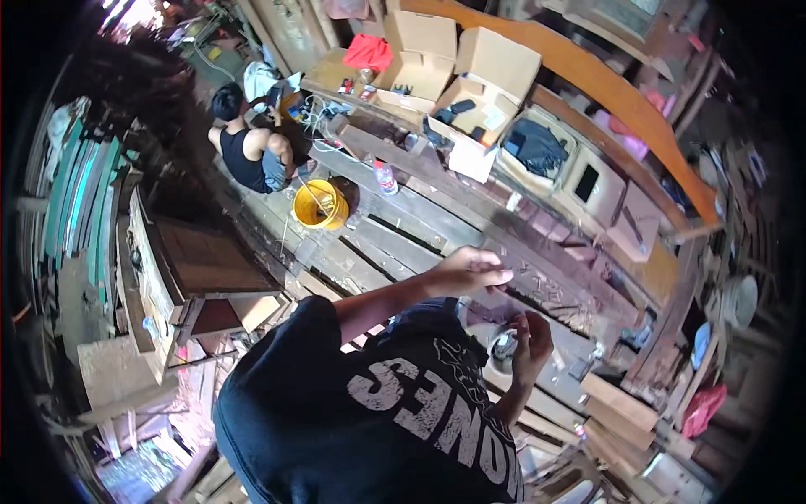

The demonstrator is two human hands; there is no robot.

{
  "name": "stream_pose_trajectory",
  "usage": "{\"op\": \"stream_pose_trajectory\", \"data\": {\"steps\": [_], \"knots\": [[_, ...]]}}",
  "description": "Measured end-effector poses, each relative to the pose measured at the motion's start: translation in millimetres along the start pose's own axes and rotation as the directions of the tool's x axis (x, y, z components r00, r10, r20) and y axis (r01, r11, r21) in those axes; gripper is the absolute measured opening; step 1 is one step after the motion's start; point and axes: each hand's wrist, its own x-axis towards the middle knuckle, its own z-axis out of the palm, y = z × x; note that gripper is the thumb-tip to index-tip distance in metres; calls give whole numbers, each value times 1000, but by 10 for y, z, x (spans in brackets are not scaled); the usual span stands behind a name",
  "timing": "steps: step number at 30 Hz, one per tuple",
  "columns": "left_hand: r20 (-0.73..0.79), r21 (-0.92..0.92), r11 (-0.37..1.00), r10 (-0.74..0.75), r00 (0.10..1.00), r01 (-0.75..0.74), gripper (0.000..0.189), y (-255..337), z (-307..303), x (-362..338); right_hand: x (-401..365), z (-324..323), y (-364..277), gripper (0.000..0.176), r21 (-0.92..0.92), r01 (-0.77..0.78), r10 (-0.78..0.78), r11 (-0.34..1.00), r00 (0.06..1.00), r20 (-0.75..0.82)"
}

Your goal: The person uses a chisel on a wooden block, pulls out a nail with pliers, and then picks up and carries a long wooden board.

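Observation:
My left hand [477, 267] is held out over the wooden bench, its fingers curled and its thumb close to them. Whatever it pinches, if anything, is too small to make out. My right hand [533, 344] is nearer my body, with fingers bent together in a pinch; its contents do not show clearly either. Beside my right hand, a pale round container [504, 346] is partly covered by my shirt. Beyond my left hand runs a thick wooden beam [554, 260], with shavings [550, 290] scattered near it.
Open cardboard boxes [504, 67] and a phone [586, 182] lie along the workbench. A plastic bottle [385, 178] and a yellow bucket [321, 206] stand to the left. Near the bucket, a person [250, 151] crouches. A wooden cabinet [206, 252] and cut boards [621, 403] flank me.

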Motion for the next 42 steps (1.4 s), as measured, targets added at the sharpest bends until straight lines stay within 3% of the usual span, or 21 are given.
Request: {"op": "stream_pose_trajectory", "data": {"steps": [7,8,10,11,12,14,16,17,20,24,28,29,32,34,36,39,42], "knots": [[-75,-86,995,36,997,-42,22,164,-301,449,720,-87,-210,24,-131,11,2,991,995,101],[-69,-89,995,29,997,-35,22,170,-306,474,808,-121,-271,24,-175,89,-70,981,991,110],[-74,-103,995,-11,997,3,22,228,-283,530,894,-133,-393,25,-192,79,-74,978,997,33],[-47,4,998,-64,997,65,24,291,-268,563,915,-140,-478,25,-196,74,-71,978,997,22],[-40,-27,999,40,998,-41,26,133,-236,620,910,-147,-537,25,-200,62,-64,978,998,-3],[27,115,992,54,998,-57,28,53,-107,696,779,-199,-537,25,-147,119,-121,982,993,-4],[48,152,988,-37,998,29,26,40,153,685,533,-263,-475,28,-141,104,-112,985,993,-49],[130,155,987,-53,990,32,25,-22,267,712,379,-288,-398,28,-48,58,-62,997,992,-105],[329,134,989,-101,939,59,23,-176,620,745,-140,-442,-155,30,3,-8,8,1000,972,-233],[532,365,931,-230,815,24,22,-372,1092,705,-988,-626,185,29,248,-159,263,956,838,-478],[660,453,891,-311,683,-32,20,-625,1476,579,-1802,-617,747,24,302,-70,279,951,616,-737],[681,458,887,-301,668,-67,20,-604,1469,609,-1857,-534,704,22,373,-71,350,925,543,-764],[709,508,853,-334,621,-121,19,-614,1797,582,-2125,-489,902,24,461,-11,418,887,444,-793],[777,473,865,-320,542,-168,19,-645,2053,564,-2221,-482,813,28,346,-17,327,938,377,-867],[807,470,869,-351,475,-157,17,-674,2286,568,-2224,-480,808,26,367,88,317,926,345,-883],[886,413,902,-365,286,-129,14,-660,2626,491,-2162,-554,717,23,356,171,302,919,276,-913],[892,437,892,-413,184,-115,14,-721,2790,613,-2063,-636,607,19,316,190,283,930,184,-941]]}}
